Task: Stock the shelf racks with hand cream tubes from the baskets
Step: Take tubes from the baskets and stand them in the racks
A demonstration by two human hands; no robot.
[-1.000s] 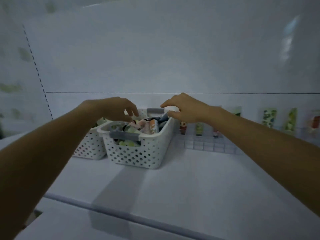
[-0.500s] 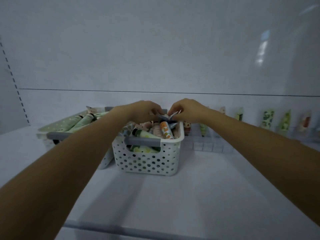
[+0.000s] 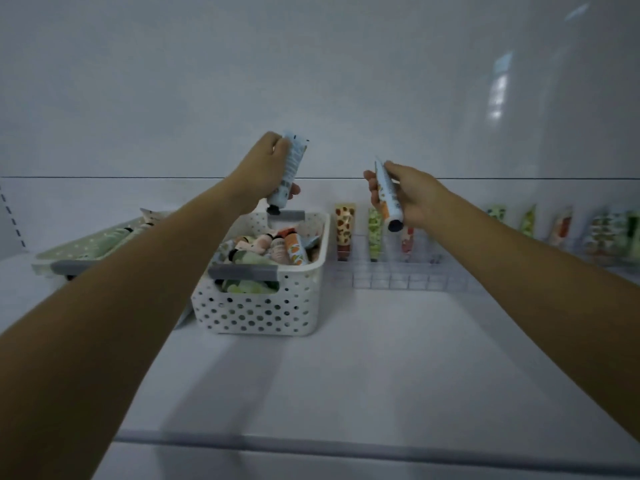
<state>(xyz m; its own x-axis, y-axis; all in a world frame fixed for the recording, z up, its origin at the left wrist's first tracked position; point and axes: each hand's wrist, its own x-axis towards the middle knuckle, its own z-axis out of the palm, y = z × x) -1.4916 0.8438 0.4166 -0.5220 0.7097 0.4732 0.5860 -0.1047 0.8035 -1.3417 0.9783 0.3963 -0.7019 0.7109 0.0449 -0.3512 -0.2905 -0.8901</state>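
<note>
Status: mid-task, both hands loaded.

Left hand (image 3: 266, 168): fingers wrapped round a pale blue tube (image 3: 291, 174). The tube is cap down and held in the air at 12 o'clock above the white basket (image 3: 263, 306).

Right hand (image 3: 408, 195): thumb and fingers pinch a second tube (image 3: 388, 195), also cap down. It hangs over the clear rack (image 3: 398, 278), which sits at 3 o'clock from the white basket.

Done so far:
- Three tubes stand upright along the rack's back row: a spotted tube (image 3: 344, 226), a green tube (image 3: 374, 233) and a red-and-white tube (image 3: 407, 240) (this last partly hidden behind the held one).
- More upright tubes (image 3: 561, 223) stand farther out at 3 o'clock, too blurred to count.
- The rack's near cells look unfilled.

Left to do:
- The white basket holds a heap of loose tubes (image 3: 277, 251).
- A green basket (image 3: 86, 251) at 9 o'clock from it also shows tubes.

Judgement: early-to-middle, with most of the stock unplaced.
</note>
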